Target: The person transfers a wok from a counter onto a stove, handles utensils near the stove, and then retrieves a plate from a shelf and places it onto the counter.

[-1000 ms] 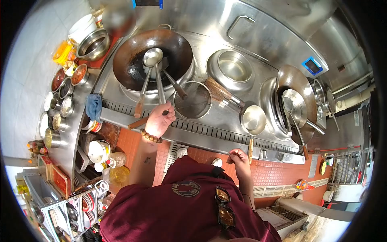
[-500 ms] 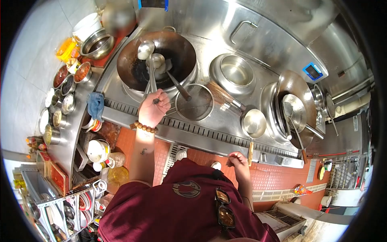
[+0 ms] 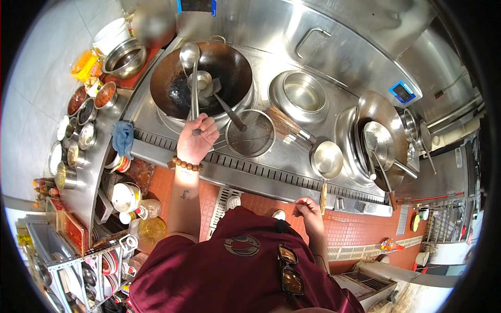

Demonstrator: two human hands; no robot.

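My left hand [image 3: 197, 140], with a beaded bracelet at the wrist, is closed round the handle of a steel ladle [image 3: 189, 55]. The ladle's bowl is raised over the left side of a large dark wok [image 3: 235, 65]. Inside the wok lie a second ladle [image 3: 200, 81] and a spatula [image 3: 214, 87] whose wooden grip leans over the rim. Close to the front edge of the stove, my right hand [image 3: 310, 213] hangs with curled fingers and no object visible in it. Beside it is the wooden handle of a round steel scoop [image 3: 327, 159], apart from the fingers.
A mesh strainer [image 3: 250, 133] and a bamboo brush [image 3: 290, 124] lie right of the wok. Further right stand a steel pot [image 3: 304, 91] and a second wok [image 3: 396, 135] with a perforated ladle. Seasoning bowls [image 3: 106, 95] line the left counter, near a blue cloth [image 3: 123, 138].
The held ladle's bowl has moved slightly up, and its handle has swung a little more upright. My left hand has shifted slightly. My right hand stays almost in place.
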